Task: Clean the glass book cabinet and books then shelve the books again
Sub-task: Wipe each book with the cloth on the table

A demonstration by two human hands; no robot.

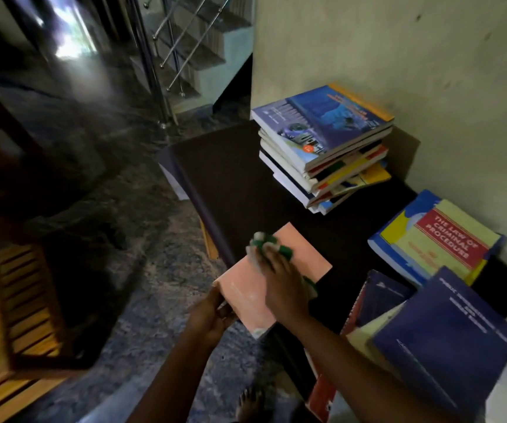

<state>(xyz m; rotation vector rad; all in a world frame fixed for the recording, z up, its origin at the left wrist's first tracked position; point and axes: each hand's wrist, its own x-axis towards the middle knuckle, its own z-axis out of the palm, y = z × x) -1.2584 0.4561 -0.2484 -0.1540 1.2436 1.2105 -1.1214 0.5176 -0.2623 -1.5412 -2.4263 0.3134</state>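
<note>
Under the right grip (279, 270) lies a bunched green and white cloth (272, 241). The fingers curl over the wad and press it down on the cover of a pink book (247, 296). Part of the cloth sticks out beyond the fingertips, and a bit more shows beside the wrist. The left grip (212, 312) is closed on the near left corner of that same book, with the thumb on top of the cover and the fingers tucked beneath the edge.

The pink book lies flat and turned at an angle, with its far part on the dark table (230, 166) and its near corner sticking out past the table's front edge. Its cover is plain pale salmon with faint small print near the left grip. A whitish smudge sits on its nearest corner.

Beyond the right grip, well apart, a leaning stack of books (322, 141) stands on the table against the wall (398, 41), topped by a blue cover. To the right of the right grip lies a yellow and blue book (438, 239) titled "The Law of Criminal Procedure". Nearer than that, just right of the forearm, a dark blue book (447, 325) rests tilted on other volumes. Below both grips, a bare foot (250, 401) stands on the mottled stone floor (154, 239).
</note>
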